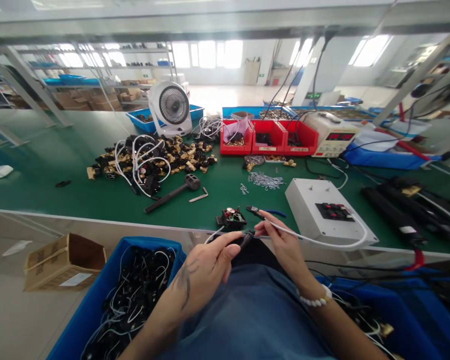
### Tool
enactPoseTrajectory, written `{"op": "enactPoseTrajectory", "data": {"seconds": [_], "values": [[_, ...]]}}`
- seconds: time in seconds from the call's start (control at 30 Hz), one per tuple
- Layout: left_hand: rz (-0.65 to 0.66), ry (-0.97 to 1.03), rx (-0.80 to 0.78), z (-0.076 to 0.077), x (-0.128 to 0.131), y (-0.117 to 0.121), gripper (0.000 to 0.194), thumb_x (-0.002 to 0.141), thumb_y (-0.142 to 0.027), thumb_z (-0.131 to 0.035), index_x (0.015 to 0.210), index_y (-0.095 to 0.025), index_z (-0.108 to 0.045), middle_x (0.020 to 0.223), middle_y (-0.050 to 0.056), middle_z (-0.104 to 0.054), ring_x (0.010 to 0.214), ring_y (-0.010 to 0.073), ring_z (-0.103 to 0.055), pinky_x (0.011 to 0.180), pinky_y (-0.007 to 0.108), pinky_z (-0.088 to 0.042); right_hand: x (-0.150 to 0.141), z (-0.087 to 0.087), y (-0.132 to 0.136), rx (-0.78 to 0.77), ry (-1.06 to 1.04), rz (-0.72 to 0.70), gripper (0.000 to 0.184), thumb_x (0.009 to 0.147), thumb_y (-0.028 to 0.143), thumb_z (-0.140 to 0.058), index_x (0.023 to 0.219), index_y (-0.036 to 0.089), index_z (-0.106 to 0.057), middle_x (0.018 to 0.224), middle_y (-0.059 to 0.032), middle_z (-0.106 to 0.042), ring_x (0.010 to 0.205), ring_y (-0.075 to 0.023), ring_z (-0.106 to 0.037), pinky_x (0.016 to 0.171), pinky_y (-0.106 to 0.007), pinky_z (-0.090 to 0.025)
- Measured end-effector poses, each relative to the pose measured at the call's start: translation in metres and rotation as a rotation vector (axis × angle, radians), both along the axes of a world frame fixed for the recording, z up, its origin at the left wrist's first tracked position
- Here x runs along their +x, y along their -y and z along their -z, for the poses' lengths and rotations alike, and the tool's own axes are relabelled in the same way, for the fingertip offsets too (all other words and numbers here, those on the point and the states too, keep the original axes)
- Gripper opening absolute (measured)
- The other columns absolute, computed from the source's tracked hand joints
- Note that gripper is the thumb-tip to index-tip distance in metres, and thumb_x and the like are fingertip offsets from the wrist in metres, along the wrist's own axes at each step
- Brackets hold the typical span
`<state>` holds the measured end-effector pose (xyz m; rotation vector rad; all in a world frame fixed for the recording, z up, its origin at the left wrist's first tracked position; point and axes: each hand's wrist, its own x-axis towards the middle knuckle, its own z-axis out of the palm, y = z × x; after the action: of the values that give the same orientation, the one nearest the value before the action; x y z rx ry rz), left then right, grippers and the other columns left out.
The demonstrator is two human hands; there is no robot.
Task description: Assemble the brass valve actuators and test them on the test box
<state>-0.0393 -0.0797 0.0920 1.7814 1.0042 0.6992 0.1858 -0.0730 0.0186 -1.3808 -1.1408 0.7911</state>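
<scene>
On the far left, a carton (65, 262) sits on the floor beside a blue bin (114, 272) filled with black parts and white wires. Above them, on the green worktop (86, 134), lies a heap (187, 155) of brass and black fittings, with looped white wires on its left part. A mallet (172, 193) lies in front of the heap, its head to the right, and a hex key (198, 195) is just beside that head. Behind the heap stands a white fan (172, 106).

Near the front edge, an open module (233, 217) shows its circuitry. The left hand (212, 257), below it, has its fingers clamped on a black plug (246, 239), held in front of the worktop's edge. Pliers (266, 211) lie right of the module, near the right hand (283, 245), whose fingers are closed on a white cable (322, 243) at the plug's end. Beyond are a pile of metal clips (266, 180) and three red trays (269, 149).

The cable curves rightward up to a grey box (305, 205). A power supply (332, 132) stands behind that box, and black cylinders (393, 212) lie to its right.
</scene>
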Motion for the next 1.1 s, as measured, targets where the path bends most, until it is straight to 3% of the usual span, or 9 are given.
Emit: {"op": "enactPoseTrajectory", "data": {"seconds": [0.07, 0.23, 0.33, 0.4, 0.47, 0.57, 0.67, 0.93, 1.1], "values": [[-0.02, 0.026, 0.018, 0.0, 0.007, 0.004, 0.037, 0.101, -0.043, -0.051, 0.126, -0.027, -0.073, 0.052, -0.006, -0.06, 0.049, 0.0133, -0.054, 0.056, 0.022, -0.042, 0.0, -0.014, 0.014, 0.076, -0.014, 0.002, 0.051, 0.091, 0.064, -0.063, 0.118, 0.022, -0.072, 0.088, -0.0038, -0.071, 0.078, -0.0179, -0.07, 0.081, -0.036, -0.062], [-0.063, 0.103, 0.017, 0.0, 0.011, 0.011, 0.022, 0.091, -0.04, -0.068, 0.106, -0.031, -0.081, 0.084, -0.001, -0.079, 0.063, 0.0141, -0.065, 0.061, 0.022, -0.049, -0.004, -0.045, 0.047, 0.137, -0.253, -0.007, 0.028, 0.09, 0.052, -0.073, 0.092, 0.023, -0.07, 0.12, -0.0046, -0.069, 0.095, -0.0176, -0.074, 0.092, -0.034, -0.062], [-0.097, 0.138, 0.017, 0.001, 0.01, 0.012, 0.02, 0.095, -0.039, -0.064, 0.102, -0.03, -0.08, 0.079, -0.002, -0.078, 0.06, 0.0118, -0.063, 0.06, 0.021, -0.047, -0.004, -0.057, 0.062, 0.129, -0.34, 0.046, 0.022, 0.08, 0.034, -0.087, 0.094, 0.027, -0.071, 0.105, 0.0009, -0.074, 0.082, -0.0125, -0.075, 0.085, -0.027, -0.063], [-0.121, 0.181, 0.035, 0.002, 0.01, 0.012, 0.023, 0.098, -0.039, -0.059, 0.102, -0.026, -0.077, 0.07, -0.003, -0.074, 0.053, 0.0105, -0.057, 0.055, 0.021, -0.044, -0.003, -0.062, 0.069, 0.135, -0.355, 0.062, 0.022, 0.079, 0.036, -0.087, 0.096, 0.028, -0.075, 0.098, 0.0011, -0.074, 0.074, -0.0105, -0.073, 0.077, -0.022, -0.063], [-0.15, 0.229, 0.057, 0.003, 0.012, 0.014, 0.023, 0.099, -0.038, -0.057, 0.102, -0.024, -0.075, 0.069, -0.002, -0.072, 0.057, 0.0112, -0.059, 0.058, 0.021, -0.046, -0.003, -0.066, 0.075, 0.134, -0.346, 0.043, 0.02, 0.081, 0.042, -0.085, 0.091, 0.026, -0.078, 0.097, -0.0011, -0.074, 0.07, -0.0105, -0.071, 0.072, -0.022, -0.063], [-0.184, 0.279, 0.046, 0.002, 0.014, 0.016, 0.019, 0.092, -0.039, -0.068, 0.101, -0.024, -0.075, 0.075, 0.0, -0.072, 0.067, 0.0135, -0.065, 0.064, 0.022, -0.051, -0.006, -0.071, 0.08, 0.133, -0.354, -0.002, 0.021, 0.081, 0.045, -0.084, 0.088, 0.026, -0.079, 0.095, -0.0026, -0.073, 0.066, -0.0118, -0.07, 0.069, -0.024, -0.064], [-0.175, 0.271, 0.045, 0.001, 0.015, 0.018, 0.02, 0.086, -0.041, -0.075, 0.099, -0.026, -0.077, 0.079, 0.0, -0.071, 0.062, 0.0119, -0.06, 0.057, 0.021, -0.049, -0.01, -0.075, 0.082, 0.142, -0.386, -0.031, 0.02, 0.081, 0.044, -0.084, 0.089, 0.026, -0.079, 0.092, -0.0025, -0.073, 0.064, -0.0117, -0.069, 0.069, -0.025, -0.064], [-0.107, 0.111, 0.219, -0.003, 0.015, 0.019, 0.018, 0.095, -0.039, -0.065, 0.094, -0.027, -0.078, 0.079, -0.001, -0.069, 0.062, 0.011, -0.058, 0.057, 0.021, -0.043, -0.017, -0.078, 0.081, 0.173, -0.428, -0.093, 0.016, 0.085, 0.042, -0.082, 0.093, 0.028, -0.08, 0.091, 0.0003, -0.073, 0.066, -0.0087, -0.068, 0.07, -0.019, -0.06], [-0.059, 0.097, 0.236, -0.005, 0.017, 0.018, 0.023, 0.099, -0.037, -0.059, 0.088, -0.023, -0.075, 0.073, -0.002, -0.066, 0.062, 0.012, -0.058, 0.057, 0.022, -0.042, -0.015, -0.077, 0.083, 0.167, -0.407, -0.088, 0.016, 0.085, 0.042, -0.081, 0.092, 0.028, -0.08, 0.091, -0.0007, -0.073, 0.064, -0.0102, -0.067, 0.069, -0.023, -0.061]]}}
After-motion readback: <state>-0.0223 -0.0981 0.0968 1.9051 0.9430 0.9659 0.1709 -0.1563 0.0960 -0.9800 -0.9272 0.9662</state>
